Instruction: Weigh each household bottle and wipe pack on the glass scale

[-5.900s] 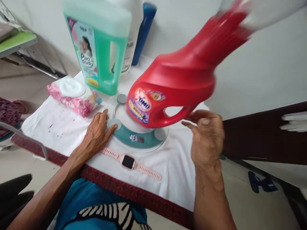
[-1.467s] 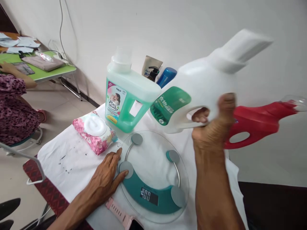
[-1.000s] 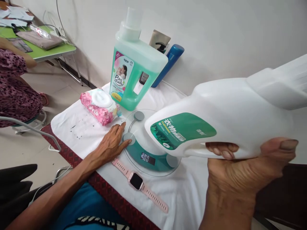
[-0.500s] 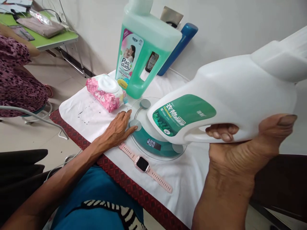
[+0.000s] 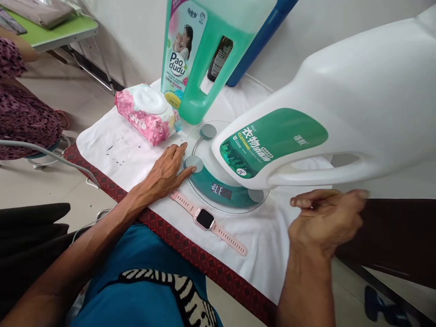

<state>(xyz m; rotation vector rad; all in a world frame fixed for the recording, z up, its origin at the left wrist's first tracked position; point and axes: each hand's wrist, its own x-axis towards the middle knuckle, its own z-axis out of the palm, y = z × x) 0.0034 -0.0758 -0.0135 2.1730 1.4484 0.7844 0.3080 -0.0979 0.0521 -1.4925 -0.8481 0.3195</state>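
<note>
A large white jug of clothing disinfectant (image 5: 354, 86) with a green label stands on a round glass scale (image 5: 218, 193), whose small display is lit. My right hand (image 5: 325, 220) is off the jug, just below its handle, with loosely curled fingers and nothing in them. At the scale's left edge lies my left hand (image 5: 166, 170), open, its thumb on a round grey pad. A pink watch (image 5: 205, 219) lies flat on the white cloth in front of the scale. Behind my left hand is a pink pack of wipes (image 5: 146, 113).
A green Pao dudu bottle (image 5: 194, 102) stands behind the scale, with a blue container (image 5: 255, 47) and a dark bottle (image 5: 220, 59) behind it. White cloth (image 5: 112, 154) covers the table. To the left are a seated person (image 5: 30, 113) and a green table (image 5: 51, 32).
My right hand has let go of the jug's handle and moved down from it. The scale's display reads differently. My view has tilted down; my left hand keeps its place.
</note>
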